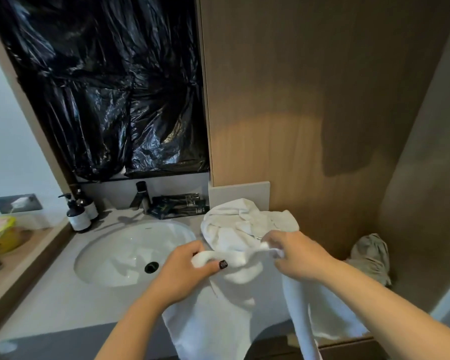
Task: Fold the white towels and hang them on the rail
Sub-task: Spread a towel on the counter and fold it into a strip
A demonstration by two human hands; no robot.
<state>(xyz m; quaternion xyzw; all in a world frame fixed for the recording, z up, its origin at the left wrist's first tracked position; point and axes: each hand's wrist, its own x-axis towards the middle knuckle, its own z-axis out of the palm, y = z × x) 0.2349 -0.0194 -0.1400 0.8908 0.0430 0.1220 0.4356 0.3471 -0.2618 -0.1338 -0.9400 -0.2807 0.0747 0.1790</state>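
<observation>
My left hand (185, 266) pinched one end of the towel's (218, 315) top edge above the counter (63, 302); my right hand (294, 255) gripped the other end. The edge sagged between them. In my judgement, it needed pulling taut and level before folding.

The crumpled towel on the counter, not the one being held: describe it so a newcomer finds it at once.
Start at the white oval sink and move right along the grey counter to the wood-panelled wall. There lies the crumpled towel, a loose white heap. Unlike the held towel, gripped by the left hand and right hand and draping down, no hand touches it.
</observation>
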